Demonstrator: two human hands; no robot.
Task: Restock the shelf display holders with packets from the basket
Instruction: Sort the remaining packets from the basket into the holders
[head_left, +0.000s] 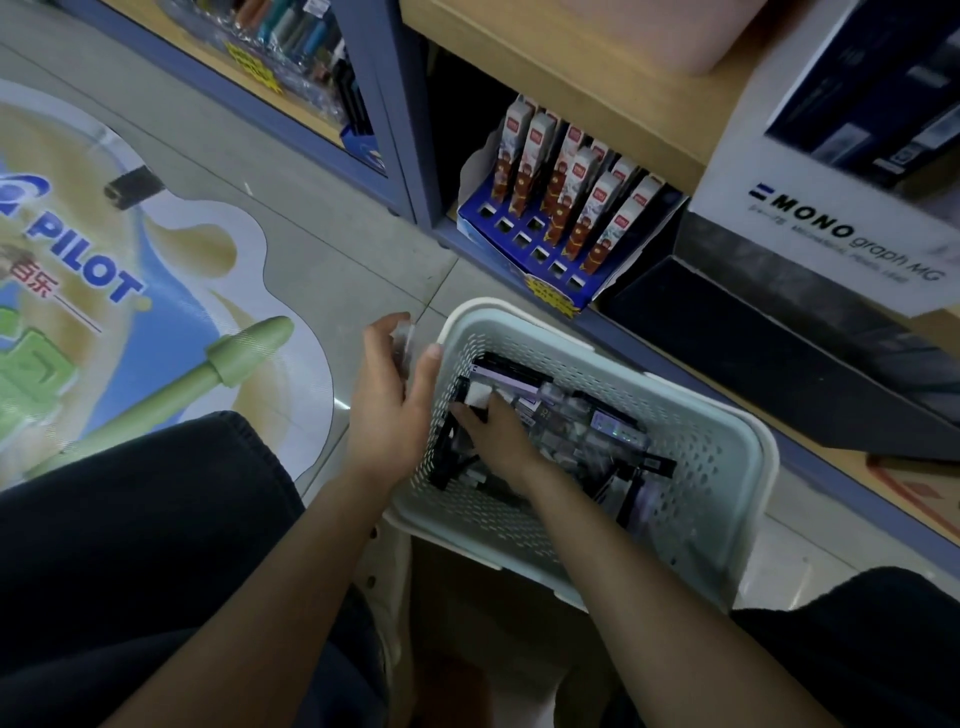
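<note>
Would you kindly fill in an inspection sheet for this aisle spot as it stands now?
Surface: tiled floor with a large sticker.
Job's things: basket before the bottom shelf, holding mixed packets; blue display holder on that shelf, front slots empty, boxes standing behind.
Clutter: small black object on the sticker.
Hands: left hand beside the basket grips a clear packet; right hand reaches among the packets, grip unclear.
Cables: nothing seen.
Surroundings: white box up right of the holder.

A Pilot sticker is laid on the tiled floor at left. On the low shelf, upper centre, a blue holder is set, with a black box just beside it on the right.
</note>
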